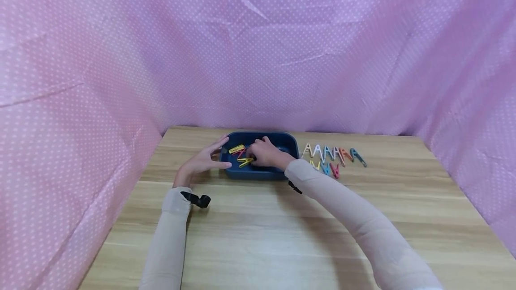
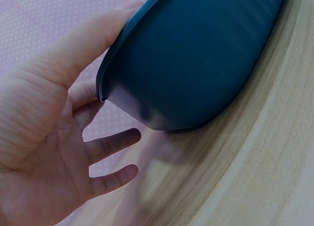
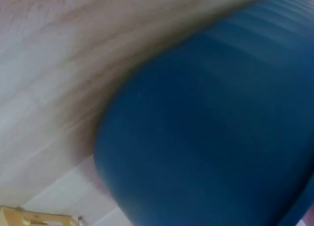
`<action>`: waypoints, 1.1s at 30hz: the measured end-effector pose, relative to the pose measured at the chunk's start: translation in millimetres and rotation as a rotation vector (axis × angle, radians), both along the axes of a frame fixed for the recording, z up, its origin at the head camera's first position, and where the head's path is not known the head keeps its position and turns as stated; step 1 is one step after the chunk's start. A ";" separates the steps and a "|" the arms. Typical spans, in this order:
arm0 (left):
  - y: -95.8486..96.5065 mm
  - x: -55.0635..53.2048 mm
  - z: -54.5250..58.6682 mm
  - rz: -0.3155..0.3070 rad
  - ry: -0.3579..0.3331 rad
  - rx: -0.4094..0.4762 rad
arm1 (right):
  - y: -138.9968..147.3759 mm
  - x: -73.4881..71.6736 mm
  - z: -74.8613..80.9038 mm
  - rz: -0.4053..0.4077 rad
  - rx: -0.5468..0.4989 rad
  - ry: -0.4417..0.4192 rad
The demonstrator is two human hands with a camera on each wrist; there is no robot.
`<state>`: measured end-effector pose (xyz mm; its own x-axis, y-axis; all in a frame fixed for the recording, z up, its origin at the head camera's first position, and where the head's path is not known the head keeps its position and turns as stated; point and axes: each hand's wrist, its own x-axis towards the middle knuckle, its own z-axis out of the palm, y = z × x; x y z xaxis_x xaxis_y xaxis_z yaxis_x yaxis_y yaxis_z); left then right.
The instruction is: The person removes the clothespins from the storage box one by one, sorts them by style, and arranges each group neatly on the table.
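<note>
A dark blue plastic basin (image 1: 258, 175) stands near the back of the table. In the head view my left hand (image 1: 203, 160) is at its left end, thumb and fingers spread. The left wrist view has that hand (image 2: 44, 137) touching the basin's rim (image 2: 105, 71), two fingers stretched clear of it. My right hand (image 1: 264, 152) reaches down inside the basin with bent fingers, their tips hidden. Beside it lie a yellow clothespin (image 1: 236, 149), a red clothespin (image 1: 238, 154) and another yellow clothespin (image 1: 245, 162). The right wrist view is filled by the basin's outer wall (image 3: 206, 118).
Right of the basin, several clothespins lie in two rows on the wooden table (image 1: 250, 227), among them a dark blue clothespin (image 1: 358, 157) and a red clothespin (image 1: 334, 170). Pink dotted cloth (image 1: 258, 57) hangs behind the table and at both sides.
</note>
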<state>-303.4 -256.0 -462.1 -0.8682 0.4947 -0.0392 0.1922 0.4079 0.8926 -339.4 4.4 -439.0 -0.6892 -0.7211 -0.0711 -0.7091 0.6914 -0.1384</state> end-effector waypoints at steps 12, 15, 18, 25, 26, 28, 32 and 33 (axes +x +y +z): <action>-0.7 3.7 2.4 0.024 -0.025 -0.002 | 0.1 2.7 0.7 0.020 0.019 0.036; -1.2 3.1 1.5 0.020 -0.017 -0.015 | 2.4 4.1 0.6 0.033 0.022 0.051; -0.8 2.5 1.3 0.021 -0.020 -0.020 | 4.8 5.1 2.1 0.049 0.001 0.083; -0.3 -0.6 1.2 0.011 -0.004 -0.014 | 11.0 7.5 8.2 0.069 -0.068 0.196; -0.1 -0.7 1.6 0.013 -0.005 -0.011 | 11.8 7.8 9.2 0.070 -0.080 0.204; -0.2 -0.7 1.9 0.014 -0.005 -0.011 | 13.7 9.0 10.8 0.070 -0.104 0.220; -0.4 0.7 1.6 0.027 -0.042 -0.013 | 19.7 12.3 13.4 0.070 -0.163 0.238; -0.5 0.9 1.0 0.029 -0.047 -0.012 | 21.4 13.2 14.1 0.071 -0.181 0.242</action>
